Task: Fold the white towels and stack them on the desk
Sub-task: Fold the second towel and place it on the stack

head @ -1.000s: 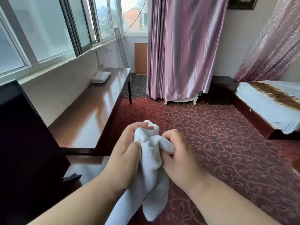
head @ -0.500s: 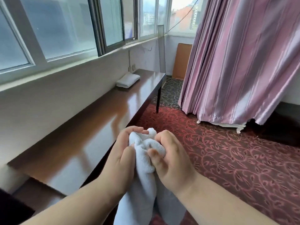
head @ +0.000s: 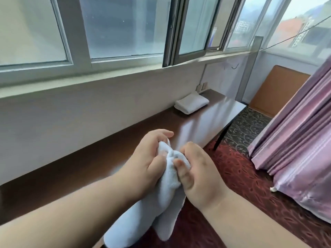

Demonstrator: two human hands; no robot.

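While both hands, left (head: pixel 145 169) and right (head: pixel 198 174), keep a clamped grip on the bunched white towel (head: pixel 161 199), a folded towel (head: pixel 191 103) lies far beyond on the surface (head: pixel 100 158).

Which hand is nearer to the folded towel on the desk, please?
Right, narrowly. The right hand sits nearer the desk's far end, where the folded towel lies; the left hand is beside it, slightly farther.

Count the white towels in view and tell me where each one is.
2. One folded towel lies on the desk at its far end, near the wall. The other towel hangs bunched between the left hand and right hand. More may lie out of view.
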